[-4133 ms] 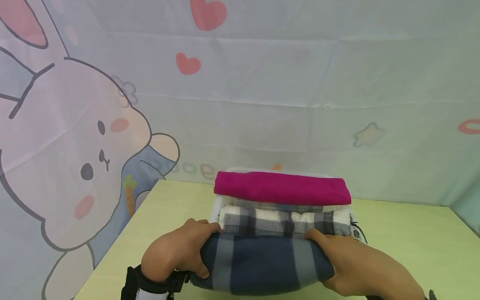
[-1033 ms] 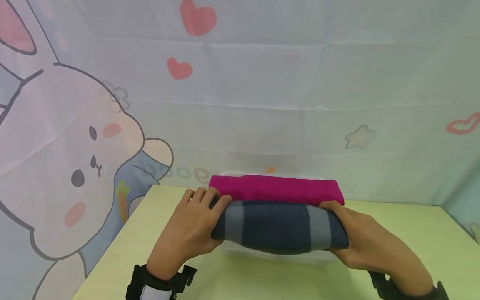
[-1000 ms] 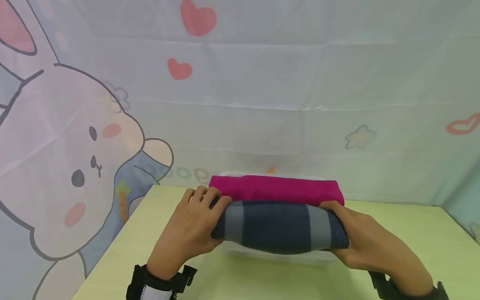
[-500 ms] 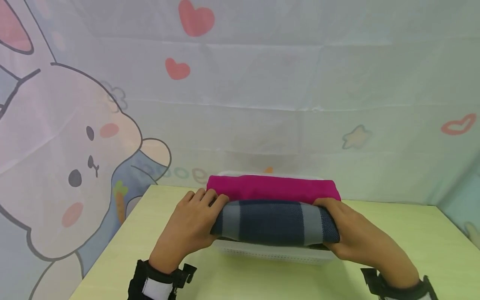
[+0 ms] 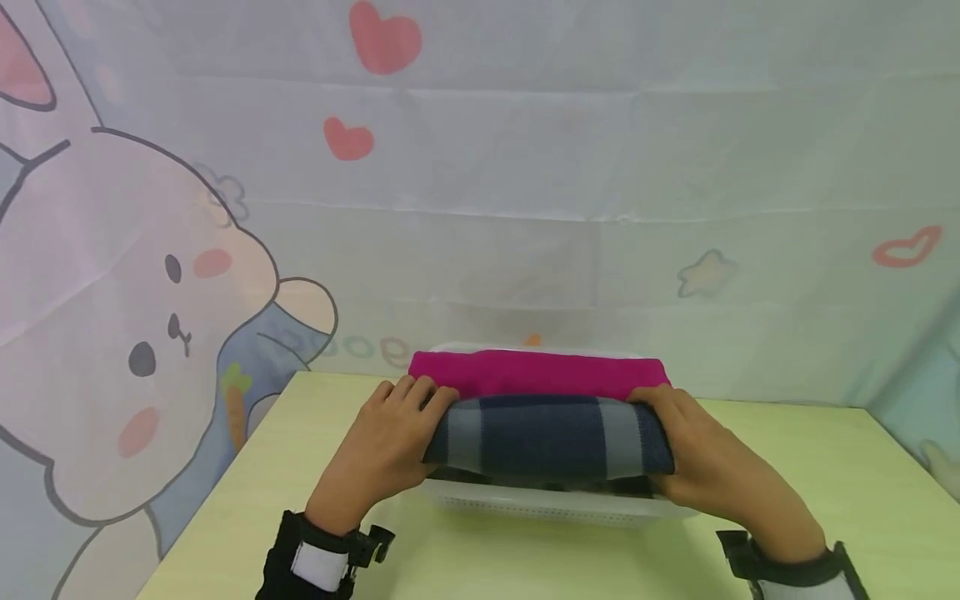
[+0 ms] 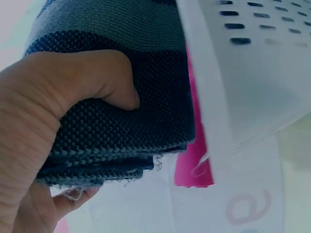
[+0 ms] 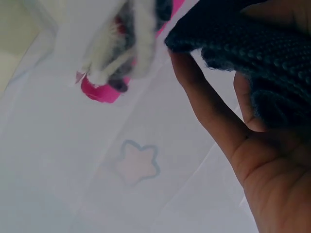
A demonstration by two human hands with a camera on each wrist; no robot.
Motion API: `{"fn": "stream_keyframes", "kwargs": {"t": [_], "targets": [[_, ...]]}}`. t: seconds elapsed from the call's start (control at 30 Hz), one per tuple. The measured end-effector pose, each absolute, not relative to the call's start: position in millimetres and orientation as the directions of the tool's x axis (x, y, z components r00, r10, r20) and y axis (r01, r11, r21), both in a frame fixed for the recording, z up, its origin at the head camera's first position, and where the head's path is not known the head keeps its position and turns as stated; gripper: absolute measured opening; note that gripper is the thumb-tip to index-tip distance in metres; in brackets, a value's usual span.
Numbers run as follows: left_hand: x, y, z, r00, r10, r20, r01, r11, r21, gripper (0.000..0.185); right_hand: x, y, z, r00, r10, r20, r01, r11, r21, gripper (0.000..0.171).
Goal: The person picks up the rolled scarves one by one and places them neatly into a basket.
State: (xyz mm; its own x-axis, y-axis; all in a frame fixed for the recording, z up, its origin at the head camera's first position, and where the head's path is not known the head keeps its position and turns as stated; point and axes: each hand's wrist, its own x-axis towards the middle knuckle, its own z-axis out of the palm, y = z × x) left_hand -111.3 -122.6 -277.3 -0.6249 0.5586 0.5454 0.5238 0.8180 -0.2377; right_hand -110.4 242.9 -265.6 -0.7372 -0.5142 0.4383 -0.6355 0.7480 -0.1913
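Both hands grip a folded knit scarf (image 5: 543, 437), navy with grey-blue stripes, one hand at each end. It is held level above the front of a white basket (image 5: 540, 505). In the left wrist view, the thumb of my left hand (image 5: 386, 446) lies across the knit and fingers show behind its layered edge, close beside the basket wall (image 6: 248, 87). My right hand (image 5: 716, 462) holds the other end, with fingers beneath the layers (image 7: 286, 92) in the right wrist view. A magenta folded cloth (image 5: 532, 372) lies behind the scarf at the basket's back.
A black-and-white checked cloth (image 7: 124, 43) with a fringed end sits beside the magenta one. The basket stands on a pale yellow-green table (image 5: 795, 450). A printed fabric backdrop (image 5: 510, 167) with a rabbit hangs behind the table.
Both hands have carried the scarf from low in front of the basket up and away over it, covering the checked cloth. In the last second it has risen slightly, showing more of the basket's front.
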Motion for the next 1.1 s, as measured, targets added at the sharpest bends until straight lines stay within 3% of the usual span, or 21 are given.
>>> {"fn": "stream_keyframes", "kwargs": {"t": [0.23,0.67,1.1], "targets": [[-112.8,-123.3,-283.7,-0.669,0.541,0.510,0.541,0.825,-0.165,0.075,-110.8,242.1,-266.5,-0.794,-0.480,0.374,-0.568,0.805,-0.173,0.080],[-109.6,-126.7,-285.9,-0.735,0.505,0.453,0.516,0.850,-0.111,0.077,-113.7,235.5,-269.7,-0.749,-0.530,0.397,-0.630,0.756,-0.179,0.083],[-117.9,-127.5,-295.7,-0.757,0.490,0.433,0.547,0.837,0.009,0.076,-119.0,236.2,-279.3,-0.730,-0.550,0.405,-0.648,0.746,-0.155,0.083]]}}
